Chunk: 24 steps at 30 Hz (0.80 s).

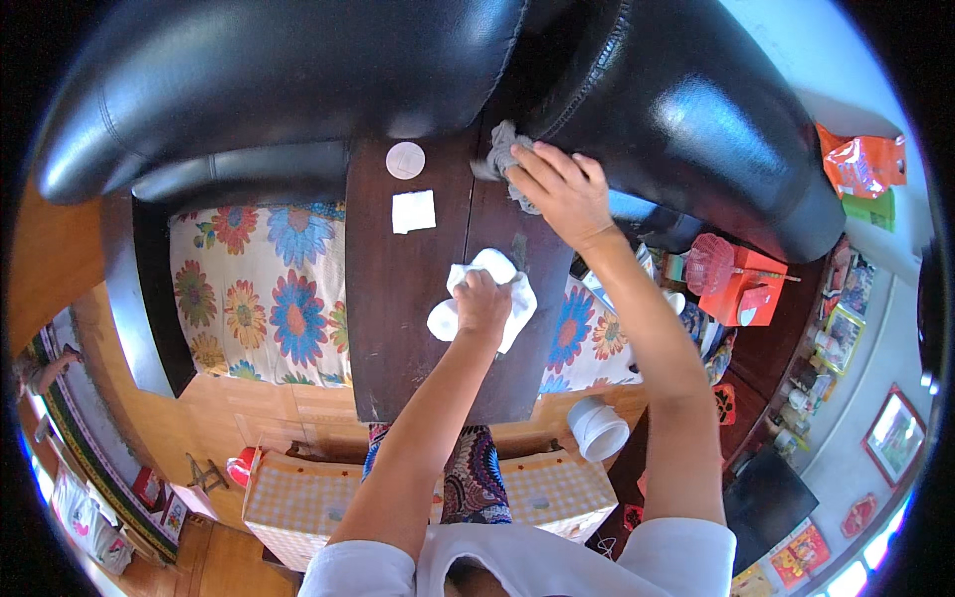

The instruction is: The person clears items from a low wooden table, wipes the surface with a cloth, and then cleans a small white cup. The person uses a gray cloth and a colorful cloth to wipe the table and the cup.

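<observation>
My left hand (483, 301) is closed on a white cloth (513, 286) that rests on the dark wooden table (408, 289). My right hand (559, 189) reaches farther out and presses a grey rag (500, 149) against the table's far edge, where it meets the black leather sofa (647, 99). A round white coaster (405, 160) and a square white one (413, 211) lie on the table to the left of both hands.
A flower-patterned cushion (264, 294) lies left of the table. A red box (744, 287) with a pink fan, an orange packet (860, 164), framed pictures (893, 434) and small items stand at the right. A white cup (599, 428) and checked fabric (298, 493) are below.
</observation>
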Tool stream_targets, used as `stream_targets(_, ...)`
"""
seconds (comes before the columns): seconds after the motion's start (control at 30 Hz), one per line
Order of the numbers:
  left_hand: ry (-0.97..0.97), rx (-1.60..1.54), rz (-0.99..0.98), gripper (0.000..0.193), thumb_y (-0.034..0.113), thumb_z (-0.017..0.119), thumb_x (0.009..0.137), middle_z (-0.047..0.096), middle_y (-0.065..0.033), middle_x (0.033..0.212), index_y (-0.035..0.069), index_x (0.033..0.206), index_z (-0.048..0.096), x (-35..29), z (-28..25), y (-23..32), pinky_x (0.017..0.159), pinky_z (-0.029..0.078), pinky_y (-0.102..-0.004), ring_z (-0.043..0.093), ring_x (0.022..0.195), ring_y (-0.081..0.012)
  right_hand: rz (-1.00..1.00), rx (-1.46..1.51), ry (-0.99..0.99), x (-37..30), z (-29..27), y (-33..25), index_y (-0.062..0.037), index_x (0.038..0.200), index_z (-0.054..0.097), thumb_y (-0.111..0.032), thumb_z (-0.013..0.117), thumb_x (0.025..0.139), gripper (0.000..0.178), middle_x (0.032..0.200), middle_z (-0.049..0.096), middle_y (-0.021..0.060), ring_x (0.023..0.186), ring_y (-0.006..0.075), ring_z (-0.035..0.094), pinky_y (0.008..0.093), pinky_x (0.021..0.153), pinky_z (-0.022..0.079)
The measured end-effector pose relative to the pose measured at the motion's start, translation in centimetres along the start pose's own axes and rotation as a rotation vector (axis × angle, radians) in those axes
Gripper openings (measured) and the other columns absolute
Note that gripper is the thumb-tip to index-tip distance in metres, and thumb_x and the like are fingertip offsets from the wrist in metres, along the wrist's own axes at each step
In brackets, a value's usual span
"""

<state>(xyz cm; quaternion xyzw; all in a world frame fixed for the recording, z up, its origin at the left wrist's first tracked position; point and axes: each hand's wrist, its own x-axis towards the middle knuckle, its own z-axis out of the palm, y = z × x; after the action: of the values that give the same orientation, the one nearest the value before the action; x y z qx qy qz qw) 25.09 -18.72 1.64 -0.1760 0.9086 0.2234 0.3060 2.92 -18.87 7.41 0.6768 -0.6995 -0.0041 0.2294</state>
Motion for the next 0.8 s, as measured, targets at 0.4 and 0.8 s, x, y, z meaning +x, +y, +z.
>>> stream_targets(0.4,0.006,0.055,0.049,0.028,0.015,0.074,0.089,0.061,-0.0136,0.117,0.015,0.117,0.073,-0.5,-0.9,-0.3,0.088,0.053,-0.0421,0.057,0.112,-0.0295,0.47,-0.088,0.146,19.1,-9.6,10.8,-0.0088,0.098,0.07,-0.014,0.068,0.081,0.018,0.109,0.069,0.008,0.113,0.0323,0.058,0.0489,0.099,0.041)
stream_targets(0.8,-0.004,0.139,0.062,0.022,0.019,0.071,0.089,0.061,-0.0124,0.115,0.016,0.111,0.073,-1.1,-1.7,-0.7,0.085,0.054,-0.0433,0.056,0.112,-0.0304,0.102,-0.029,-0.056,-0.9,6.3,-4.9,-0.02,0.115,0.071,-0.03,0.061,0.09,0.029,0.136,0.063,-0.008,0.136,0.0125,0.05,0.0316,0.109,0.035)
